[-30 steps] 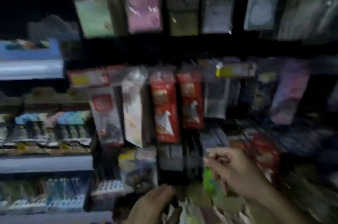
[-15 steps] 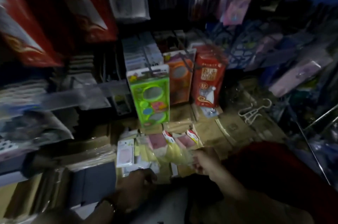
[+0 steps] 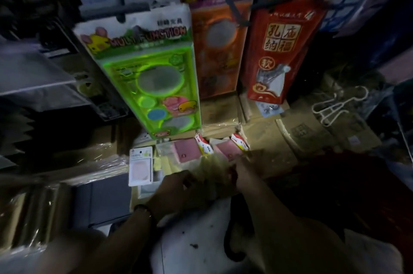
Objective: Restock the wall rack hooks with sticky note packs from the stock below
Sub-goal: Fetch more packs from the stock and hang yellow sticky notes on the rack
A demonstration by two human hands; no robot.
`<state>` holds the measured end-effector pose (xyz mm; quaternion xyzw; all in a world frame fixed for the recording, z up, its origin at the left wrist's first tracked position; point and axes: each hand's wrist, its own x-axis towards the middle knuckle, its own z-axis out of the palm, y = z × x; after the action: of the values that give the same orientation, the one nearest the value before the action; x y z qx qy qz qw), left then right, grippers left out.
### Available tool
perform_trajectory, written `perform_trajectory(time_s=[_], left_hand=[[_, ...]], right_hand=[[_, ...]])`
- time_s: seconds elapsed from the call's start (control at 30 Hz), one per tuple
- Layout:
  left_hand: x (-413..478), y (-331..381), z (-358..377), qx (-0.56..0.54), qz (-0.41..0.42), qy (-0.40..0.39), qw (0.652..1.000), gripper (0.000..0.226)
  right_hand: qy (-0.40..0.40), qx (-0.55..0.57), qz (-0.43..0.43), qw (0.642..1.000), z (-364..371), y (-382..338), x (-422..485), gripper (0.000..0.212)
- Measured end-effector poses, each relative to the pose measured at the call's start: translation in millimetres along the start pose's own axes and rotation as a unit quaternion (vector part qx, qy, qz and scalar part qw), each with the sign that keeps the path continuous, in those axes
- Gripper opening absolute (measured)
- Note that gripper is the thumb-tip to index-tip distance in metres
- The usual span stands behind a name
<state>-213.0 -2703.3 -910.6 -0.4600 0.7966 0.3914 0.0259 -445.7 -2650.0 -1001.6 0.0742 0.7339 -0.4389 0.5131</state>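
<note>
As left hand (image 3: 176, 186), right hand (image 3: 244, 172) meet packs (image 3: 186, 150) (dim), fingers (image 3: 185, 177) blur.

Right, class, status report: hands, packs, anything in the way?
Right hand pinches wrapped sticky note packs; left hand alongside, grip unclear. Green Multifunction pack hangs close above.

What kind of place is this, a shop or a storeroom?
Most likely a dimly lit stationery shop: packaged goods hang on display, like the green Multifunction pack and the red pack, with wrapped sticky note packs and cardboard boxes stocked below.
</note>
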Motion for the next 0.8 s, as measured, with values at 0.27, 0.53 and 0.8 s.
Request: perform_trajectory(time_s=[0.27, 0.53, 0.8], left_hand=[[9.2, 7.1, -0.8, -0.046, -0.041, -0.007, 0.998, 0.029], [-7.2, -0.1, -14.1, -0.460, -0.193, 0.013, 0.867, 0.033], [-36.2, -44.6, -7.3, -0.476, -0.174, 0.150, 0.849, 0.012]], right_hand=[[0.022, 0.079, 0.059, 0.995, 23.3, -11.4, 0.0, 0.026], [-0.188, -0.084, -0.042, 0.978, 18.1, 7.1, -94.7, 0.026], [-0.100, -0.332, -0.294, 0.890, 56.7, 23.5, -86.5, 0.015]])
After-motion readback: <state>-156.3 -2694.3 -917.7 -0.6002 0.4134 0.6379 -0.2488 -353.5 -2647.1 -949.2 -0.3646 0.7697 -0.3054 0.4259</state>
